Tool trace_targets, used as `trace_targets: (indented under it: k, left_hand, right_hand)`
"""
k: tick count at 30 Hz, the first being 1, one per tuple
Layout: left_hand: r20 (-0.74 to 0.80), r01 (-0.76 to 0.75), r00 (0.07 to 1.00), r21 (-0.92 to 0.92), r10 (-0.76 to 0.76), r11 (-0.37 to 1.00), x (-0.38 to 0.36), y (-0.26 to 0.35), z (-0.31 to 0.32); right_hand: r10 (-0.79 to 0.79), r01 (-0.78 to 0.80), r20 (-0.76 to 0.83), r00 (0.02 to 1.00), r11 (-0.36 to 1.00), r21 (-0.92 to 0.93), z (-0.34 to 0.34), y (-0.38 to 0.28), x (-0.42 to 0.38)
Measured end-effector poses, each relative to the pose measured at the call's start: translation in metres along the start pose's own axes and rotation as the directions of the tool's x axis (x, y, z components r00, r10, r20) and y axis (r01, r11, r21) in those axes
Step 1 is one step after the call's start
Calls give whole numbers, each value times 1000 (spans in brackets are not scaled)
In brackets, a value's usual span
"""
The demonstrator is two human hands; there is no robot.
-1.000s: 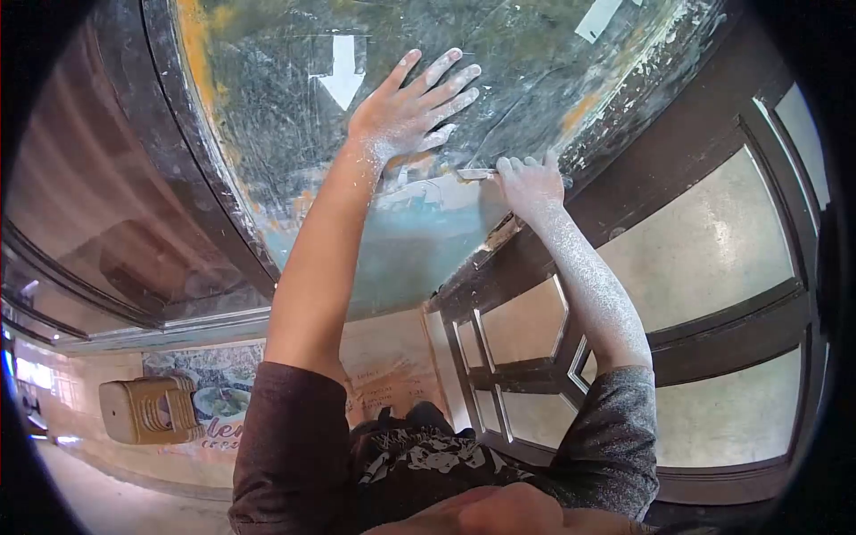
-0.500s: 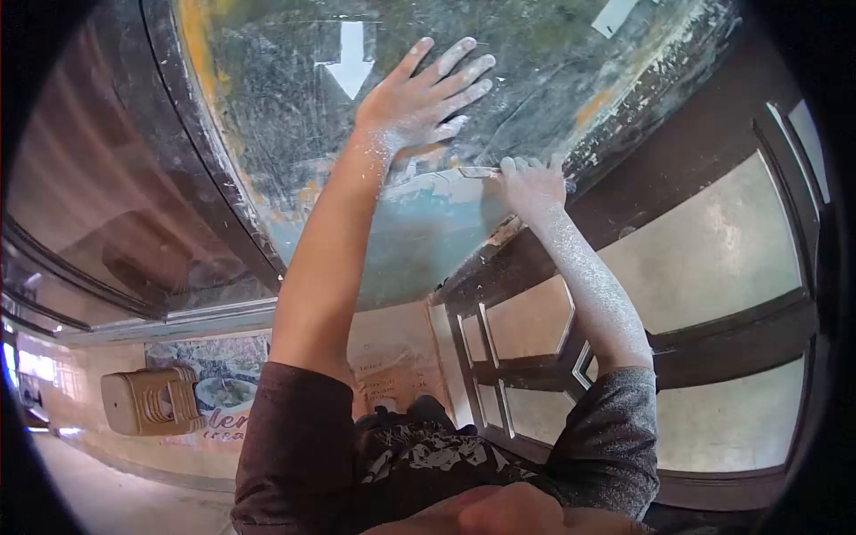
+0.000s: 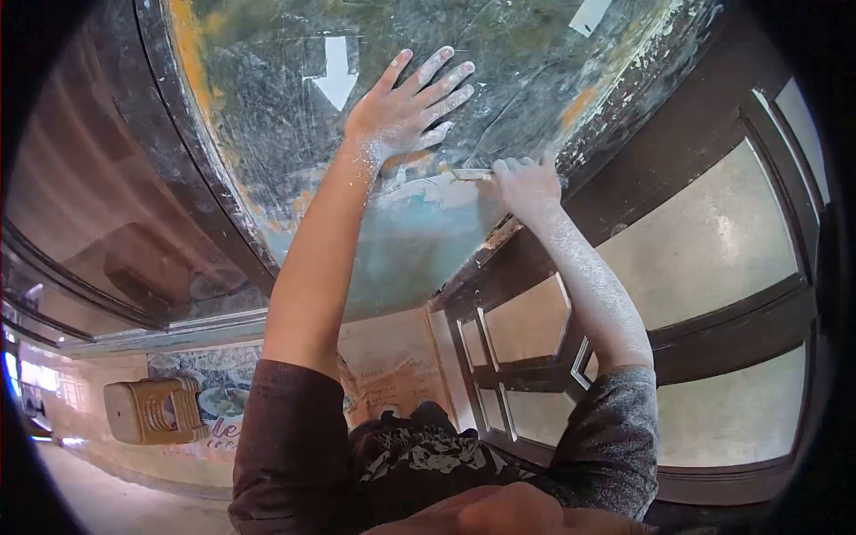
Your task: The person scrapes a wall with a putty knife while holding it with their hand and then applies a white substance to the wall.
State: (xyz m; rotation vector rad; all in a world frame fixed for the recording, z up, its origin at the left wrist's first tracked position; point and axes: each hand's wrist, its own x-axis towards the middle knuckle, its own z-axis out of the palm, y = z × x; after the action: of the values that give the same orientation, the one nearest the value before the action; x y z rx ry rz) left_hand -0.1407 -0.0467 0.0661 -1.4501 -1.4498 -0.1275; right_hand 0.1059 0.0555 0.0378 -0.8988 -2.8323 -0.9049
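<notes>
My left hand (image 3: 406, 107) lies flat with fingers spread on a worn, dark painted wall surface (image 3: 267, 116), beside a white downward arrow (image 3: 335, 76). White dust coats its fingertips and wrist. My right hand (image 3: 529, 187), dusty up the forearm, is closed around what looks like a scraper (image 3: 473, 174). Its thin, pale blade points left against the wall, at the edge where the dark coat meets a pale blue area (image 3: 419, 223). Most of the scraper is hidden in my fist.
Dark-framed panelled doors (image 3: 713, 223) stand close on my right. A glossy brown panel (image 3: 107, 196) is on the left. Stacked brown plastic stools (image 3: 152, 412) sit at lower left by a printed banner (image 3: 223, 401). Chipped paint lines the wall's right edge (image 3: 615, 107).
The view has shifted slightly, so the arrow and wall sit a little lower and further left. My left hand stays spread on the wall. The scraper's blade looks thinner, seen more edge-on.
</notes>
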Motion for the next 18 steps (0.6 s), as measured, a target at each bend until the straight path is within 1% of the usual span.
trace_targets:
  k: [1, 2, 4, 5, 9, 12, 13, 14, 16, 18]
  left_hand:
    - [-3, 12, 1000, -1, -12, 1000, 0, 2, 0]
    - [0, 10, 1000, 2, -10, 1000, -1, 0, 0]
    - [-31, 10, 999, 35, -9, 999, -1, 2, 0]
    - [-13, 11, 1000, 22, -11, 1000, -1, 2, 0]
    - [48, 2, 999, 24, -4, 1000, 0, 2, -2]
    - [19, 6, 1000, 30, -7, 1000, 0, 3, 2]
    - [18, 4, 1000, 24, -5, 1000, -1, 4, -1]
    - [40, 2, 999, 27, -3, 1000, 1, 2, -4]
    - [68, 7, 998, 40, -10, 999, 0, 0, -6]
    - [7, 7, 1000, 85, -8, 996, -1, 2, -3]
  right_hand:
    - [25, -26, 100, 995, 1000, 12, -5, -1, 6]
    - [24, -25, 98, 995, 1000, 16, -1, -6, 8]
    - [35, -35, 23, 999, 999, 6, 15, -16, 3]
    - [59, -58, -6, 998, 998, 20, 21, -22, -1]
    - [12, -12, -6, 1000, 999, 32, 10, -9, 3]
    - [25, -25, -38, 999, 1000, 6, 11, -15, 11]
    - [-7, 9, -142, 990, 1000, 11, 20, -25, 10]
    - [-5, 5, -83, 997, 1000, 1, 26, -32, 11]
    - [-33, 33, -1, 999, 998, 46, 18, -29, 4]
    - [-11, 11, -2, 1000, 998, 61, 9, -16, 4]
